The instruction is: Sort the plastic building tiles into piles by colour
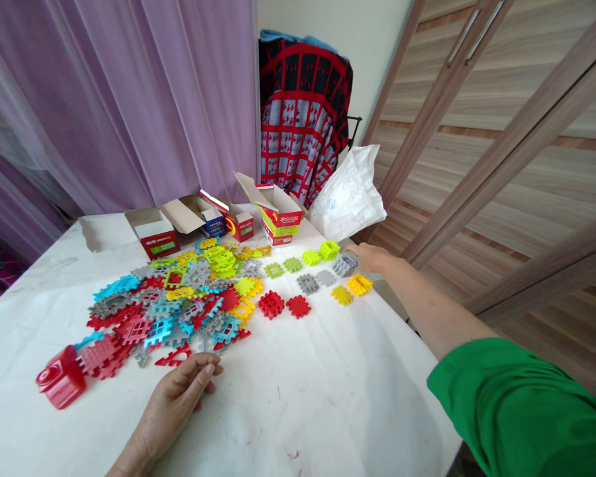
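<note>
On the white table my left hand point(181, 393) rests loosely curled, with no piece visible in it. Its fingertips are just in front of a pile of interlocking plastic building pieces point(179, 301) in red, blue, grey, yellow and green. At the table's right edge my right hand point(371, 257) grips a stack of grey building pieces point(346, 264), its fingers partly hidden. Around that stack lie a light grey square piece point(324, 278), a dark grey square piece point(308, 284), a yellow stack point(359, 285) and a lime green stack point(329, 250).
Open cardboard boxes, including a red one point(161, 244) and a red and green one point(281, 222), stand along the back. Beside them leans a white plastic bag point(350, 192). A red plastic container point(62, 377) lies at left. Wooden wardrobe doors point(477, 132) rise at right.
</note>
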Demonstrator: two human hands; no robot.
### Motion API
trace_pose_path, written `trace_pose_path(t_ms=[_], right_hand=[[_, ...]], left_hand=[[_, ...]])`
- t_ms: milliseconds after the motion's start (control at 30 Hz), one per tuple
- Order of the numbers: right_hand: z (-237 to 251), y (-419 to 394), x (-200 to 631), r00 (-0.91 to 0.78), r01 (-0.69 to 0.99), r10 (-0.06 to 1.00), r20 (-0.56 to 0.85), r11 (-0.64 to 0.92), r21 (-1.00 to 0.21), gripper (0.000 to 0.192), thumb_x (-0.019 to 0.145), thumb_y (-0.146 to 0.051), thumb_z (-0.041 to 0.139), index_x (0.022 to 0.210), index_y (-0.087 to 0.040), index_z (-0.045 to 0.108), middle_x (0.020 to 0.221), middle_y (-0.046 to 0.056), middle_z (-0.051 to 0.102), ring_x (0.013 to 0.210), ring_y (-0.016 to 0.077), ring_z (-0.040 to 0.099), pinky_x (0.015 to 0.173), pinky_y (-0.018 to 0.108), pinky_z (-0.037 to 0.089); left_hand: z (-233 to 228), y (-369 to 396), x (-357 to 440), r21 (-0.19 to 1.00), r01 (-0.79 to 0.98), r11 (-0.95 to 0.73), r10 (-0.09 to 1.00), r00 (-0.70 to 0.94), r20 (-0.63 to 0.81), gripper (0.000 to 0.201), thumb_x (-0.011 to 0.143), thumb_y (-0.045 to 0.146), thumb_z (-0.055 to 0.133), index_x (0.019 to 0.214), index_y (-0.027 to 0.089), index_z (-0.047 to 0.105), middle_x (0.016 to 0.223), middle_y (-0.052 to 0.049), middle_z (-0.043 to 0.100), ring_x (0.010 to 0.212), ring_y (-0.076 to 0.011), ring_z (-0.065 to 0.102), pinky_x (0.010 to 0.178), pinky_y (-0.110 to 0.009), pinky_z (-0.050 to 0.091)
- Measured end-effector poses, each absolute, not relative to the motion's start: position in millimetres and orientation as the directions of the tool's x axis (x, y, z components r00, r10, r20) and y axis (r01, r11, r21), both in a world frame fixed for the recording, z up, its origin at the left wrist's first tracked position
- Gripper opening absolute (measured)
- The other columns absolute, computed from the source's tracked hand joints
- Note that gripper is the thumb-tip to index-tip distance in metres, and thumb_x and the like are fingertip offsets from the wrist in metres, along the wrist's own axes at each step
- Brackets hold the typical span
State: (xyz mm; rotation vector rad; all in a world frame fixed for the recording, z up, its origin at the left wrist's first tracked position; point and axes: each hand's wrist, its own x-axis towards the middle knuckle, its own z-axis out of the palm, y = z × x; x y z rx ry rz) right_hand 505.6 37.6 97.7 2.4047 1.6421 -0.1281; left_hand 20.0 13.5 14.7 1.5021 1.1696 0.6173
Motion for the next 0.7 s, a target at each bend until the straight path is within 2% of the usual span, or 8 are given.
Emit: trace_pose_path(t_ms=[100,200,267,333,433,500,600,700], right_hand=[[103.1,31.1,496.3,0.356,0.932,0.914,-0.196,-0.331,0.149,0.063,0.076,-0.016,0.058,0.137,-0.029,0.048,0.124,0.012,0.057,0.107,0.0272,0.06,0.08,0.032,0.047],[102.8,25.1,477.3,0.335,0.939,0.938,-0.089,-0.324,0.117,0.058,0.078,-0.015,0.054,0.135,-0.026,0.05,0.127,0.012,0.056,0.111,0.0278,0.058,0.084,0.034,0.047],[96.7,23.1,456.6,0.274,0.961,0.961,0.039,-0.275,0.038,0.053,0.08,-0.016,0.053,0.132,-0.023,0.054,0.128,0.013,0.056,0.11,0.0267,0.058,0.087,0.034,0.047],[85.9,22.5,427.9,0.197,0.979,0.964,0.179,-0.182,-0.095,0.044,0.08,-0.018,0.053,0.124,-0.02,0.06,0.123,0.011,0.059,0.102,0.0234,0.061,0.089,0.034,0.047],[64.7,21.5,370.9,0.133,0.94,0.916,0.378,0.004,-0.34,0.032,0.081,-0.018,0.05,0.109,-0.02,0.067,0.107,0.008,0.066,0.088,0.0188,0.063,0.087,0.032,0.048],[50.4,19.4,328.4,0.12,0.88,0.88,0.46,0.121,-0.46,0.028,0.082,-0.018,0.048,0.101,-0.02,0.069,0.1,0.006,0.068,0.084,0.0176,0.064,0.083,0.03,0.05],[33.0,14.1,269.7,0.075,0.804,0.86,0.504,0.247,-0.54,0.024,0.083,-0.019,0.049,0.096,-0.022,0.069,0.098,0.005,0.069,0.089,0.0179,0.064,0.083,0.03,0.05],[23.9,9.7,227.0,0.005,0.803,0.861,0.508,0.299,-0.515,0.018,0.084,-0.021,0.054,0.095,-0.022,0.069,0.099,0.006,0.07,0.096,0.0199,0.062,0.088,0.033,0.048]], left_hand=[[15.0,12.8,19.9,0.947,0.315,0.064,0.901,0.39,-0.19,0.054,0.067,0.069,0.061,0.089,0.021,0.066,0.08,-0.005,0.071,0.061,-0.0157,0.061,0.045,-0.023,0.046],[14.3,11.7,20.4,0.957,0.28,0.079,0.899,0.394,-0.189,0.05,0.068,0.066,0.063,0.088,0.02,0.065,0.08,-0.005,0.07,0.06,-0.0147,0.06,0.045,-0.023,0.045],[13.3,11.6,20.8,0.962,0.261,0.085,0.899,0.396,-0.187,0.048,0.069,0.064,0.063,0.087,0.019,0.065,0.079,-0.005,0.07,0.059,-0.0139,0.06,0.044,-0.022,0.044],[12.1,11.9,21.1,0.966,0.242,0.091,0.904,0.386,-0.182,0.046,0.069,0.062,0.063,0.087,0.019,0.064,0.079,-0.004,0.069,0.058,-0.0131,0.06,0.044,-0.021,0.043],[11.0,12.2,21.0,0.974,0.203,0.101,0.907,0.383,-0.174,0.046,0.069,0.061,0.064,0.087,0.019,0.063,0.079,-0.004,0.068,0.057,-0.0122,0.059,0.042,-0.02,0.041],[10.7,12.1,20.4,0.98,0.173,0.099,0.908,0.388,-0.16,0.048,0.069,0.062,0.064,0.087,0.018,0.062,0.079,-0.004,0.067,0.057,-0.0118,0.058,0.04,-0.019,0.041],[10.2,12.8,18.3,0.988,0.133,0.083,0.921,0.368,-0.127,0.048,0.07,0.064,0.063,0.083,0.018,0.062,0.076,-0.003,0.066,0.055,-0.0113,0.057,0.038,-0.019,0.039],[9.2,15.9,15.4,0.993,0.113,0.044,0.959,0.274,-0.073,0.047,0.073,0.064,0.06,0.077,0.018,0.061,0.068,-0.001,0.063,0.05,-0.0102,0.054,0.037,-0.018,0.034]])
